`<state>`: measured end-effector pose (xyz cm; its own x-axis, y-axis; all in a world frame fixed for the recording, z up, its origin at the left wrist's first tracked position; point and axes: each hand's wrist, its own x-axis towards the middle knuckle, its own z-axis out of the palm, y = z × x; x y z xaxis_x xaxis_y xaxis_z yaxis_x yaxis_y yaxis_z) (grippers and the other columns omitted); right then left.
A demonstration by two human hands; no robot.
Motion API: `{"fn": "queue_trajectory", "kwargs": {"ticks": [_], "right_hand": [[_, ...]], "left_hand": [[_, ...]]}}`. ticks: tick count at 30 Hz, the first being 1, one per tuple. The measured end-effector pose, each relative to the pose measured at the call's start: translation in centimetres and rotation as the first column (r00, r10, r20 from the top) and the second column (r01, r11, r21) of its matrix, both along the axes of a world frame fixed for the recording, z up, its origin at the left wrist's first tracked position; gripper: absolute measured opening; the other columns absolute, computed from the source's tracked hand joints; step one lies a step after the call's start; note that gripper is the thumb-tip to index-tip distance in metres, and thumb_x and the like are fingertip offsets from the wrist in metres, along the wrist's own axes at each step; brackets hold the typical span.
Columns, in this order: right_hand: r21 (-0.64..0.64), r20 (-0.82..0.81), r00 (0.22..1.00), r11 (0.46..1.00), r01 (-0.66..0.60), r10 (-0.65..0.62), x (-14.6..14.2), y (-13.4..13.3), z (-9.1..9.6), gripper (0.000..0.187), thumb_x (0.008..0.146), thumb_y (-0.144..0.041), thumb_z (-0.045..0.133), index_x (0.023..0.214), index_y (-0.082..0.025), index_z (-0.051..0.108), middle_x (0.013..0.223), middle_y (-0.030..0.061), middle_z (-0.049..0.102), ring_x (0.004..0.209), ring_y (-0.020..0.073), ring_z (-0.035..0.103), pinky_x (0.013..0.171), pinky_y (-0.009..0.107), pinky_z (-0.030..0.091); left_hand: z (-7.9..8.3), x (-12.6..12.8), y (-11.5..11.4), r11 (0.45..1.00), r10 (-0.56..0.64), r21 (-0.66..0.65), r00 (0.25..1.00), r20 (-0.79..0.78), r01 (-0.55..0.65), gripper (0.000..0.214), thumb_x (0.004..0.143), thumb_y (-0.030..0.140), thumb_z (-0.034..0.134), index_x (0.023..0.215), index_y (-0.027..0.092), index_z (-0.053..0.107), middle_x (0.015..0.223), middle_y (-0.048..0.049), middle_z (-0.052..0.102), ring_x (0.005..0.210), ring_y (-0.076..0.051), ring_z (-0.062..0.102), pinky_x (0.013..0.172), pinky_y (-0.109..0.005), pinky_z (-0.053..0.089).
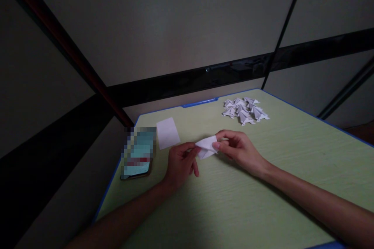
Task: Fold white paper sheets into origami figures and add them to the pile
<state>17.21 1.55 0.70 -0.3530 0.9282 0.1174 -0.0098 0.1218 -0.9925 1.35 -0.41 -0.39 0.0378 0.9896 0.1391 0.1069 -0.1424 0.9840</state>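
Note:
A partly folded piece of white paper (pixel 207 148) is held a little above the table, between my two hands. My left hand (pixel 181 162) pinches its pointed left end between thumb and index finger, the other fingers curled below. On the opposite side, my right hand (pixel 240 148) grips the wider end with its thumb in front and its fingers behind. Creases and a folded flap show on the paper; its back is hidden from me. Beyond my left hand a flat white sheet (pixel 168 133) lies on the table.
The light green table (pixel 295 155) has a blue edge and a blue handle piece (pixel 200 102) at the back. Several folded paper figures (pixel 244 111) sit grouped at the back right. A phone (pixel 138 153), partly blurred out, lies at the left edge. Wardrobe-like panels (pixel 187 27) stand behind.

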Motion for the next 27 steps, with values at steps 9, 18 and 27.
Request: {"fn": "queue_trajectory", "kwargs": {"ticks": [9, 18, 27], "right_hand": [[-0.012, -0.136, 0.990, 0.999, -0.050, 0.048, -0.02, -0.29, 0.52, 0.013, 0.065, -0.024, 0.062, 0.066, -0.011, 0.060, 0.052, -0.0012, 0.057, 0.045, 0.0053, 0.047, 0.045, 0.019, 0.038], [0.057, -0.139, 0.990, 0.998, -0.021, 0.029, 0.06, -0.38, 0.22, 0.008, 0.065, -0.020, 0.061, 0.067, -0.012, 0.063, 0.047, -0.0017, 0.058, 0.041, 0.0052, 0.049, 0.042, 0.017, 0.041], [0.087, -0.122, 0.992, 0.996, -0.006, 0.017, 0.10, -0.41, 0.24, 0.012, 0.065, -0.023, 0.062, 0.060, -0.012, 0.059, 0.044, -0.0020, 0.056, 0.039, 0.0056, 0.048, 0.040, 0.018, 0.040]], "left_hand": [[-0.16, -0.14, -0.17, 0.982, -0.082, 0.162, 0.994, -0.078, 0.094, 0.016, 0.073, 0.018, 0.050, 0.066, 0.012, 0.063, 0.060, -0.0032, 0.067, 0.047, -0.011, 0.060, 0.045, -0.018, 0.049], [-0.05, 0.05, -0.21, 0.984, -0.095, 0.143, 0.993, -0.071, 0.105, 0.016, 0.072, 0.018, 0.050, 0.062, 0.012, 0.060, 0.056, -0.0034, 0.067, 0.046, -0.012, 0.061, 0.044, -0.018, 0.050], [0.03, 0.12, -0.31, 0.983, -0.106, 0.142, 0.992, -0.064, 0.114, 0.015, 0.072, 0.016, 0.051, 0.060, 0.012, 0.060, 0.055, -0.0026, 0.066, 0.043, -0.011, 0.059, 0.043, -0.017, 0.049]]}}
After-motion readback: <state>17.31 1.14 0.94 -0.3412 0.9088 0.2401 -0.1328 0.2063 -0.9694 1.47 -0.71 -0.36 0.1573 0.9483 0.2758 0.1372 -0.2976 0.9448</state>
